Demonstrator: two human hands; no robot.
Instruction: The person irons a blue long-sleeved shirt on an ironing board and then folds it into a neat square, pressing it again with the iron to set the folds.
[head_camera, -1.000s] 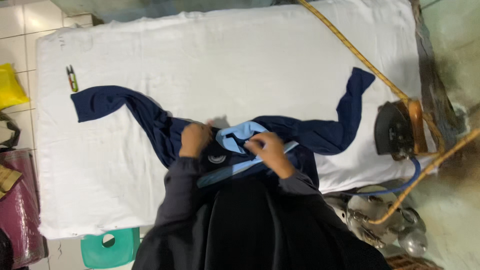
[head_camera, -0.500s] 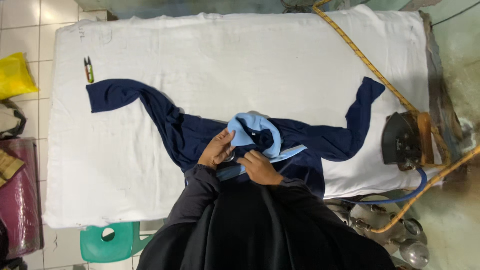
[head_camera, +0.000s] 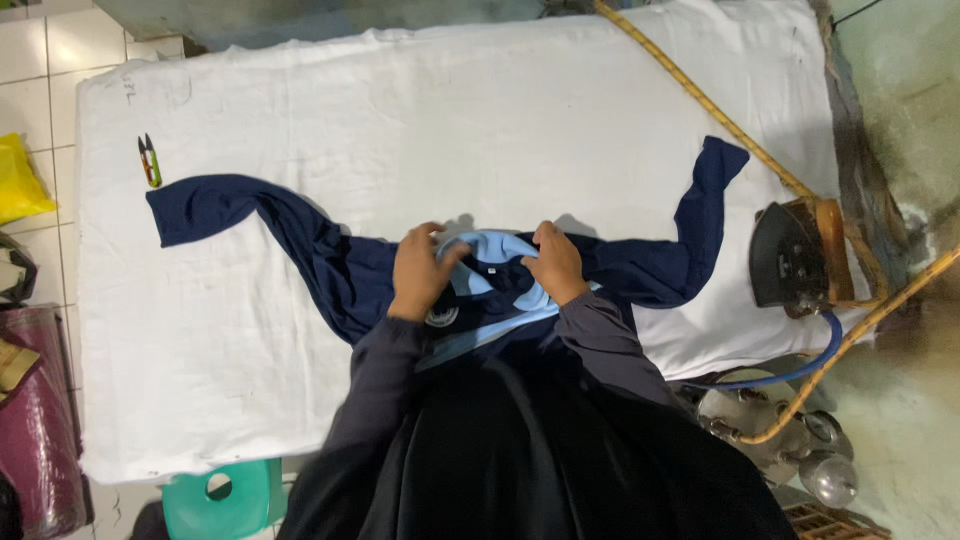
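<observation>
Navy long-sleeved shirt (head_camera: 330, 262) spread on white padded ironing table (head_camera: 480, 120), body at lower centre of frame, hanging partly over near edge toward the person. One sleeve stretched to left of frame, cuff near left table edge; other sleeve angled up to right of frame, cuff pointing toward upper right. Light blue collar (head_camera: 490, 262) at centre, sitting between both hands.

Left hand (head_camera: 420, 272) flat on shirt just left of collar, fingers closed over collar edge, thumb side touching light blue fabric. Right hand (head_camera: 556, 262) on right side of collar, fingers curled and pinched on collar fabric. Both hands clamped on collar, close together but not touching. Dark sleeves covering both forearms.

Small thread snips (head_camera: 149, 160) at upper left, on table, just above left cuff, not touching. Black iron (head_camera: 790, 255) at right edge of table, just beside right sleeve. Yellow rope (head_camera: 700, 100) running diagonally from top centre to right. Blue hose (head_camera: 790, 372) below iron. Green stool (head_camera: 222, 497) at lower left, under table edge.
</observation>
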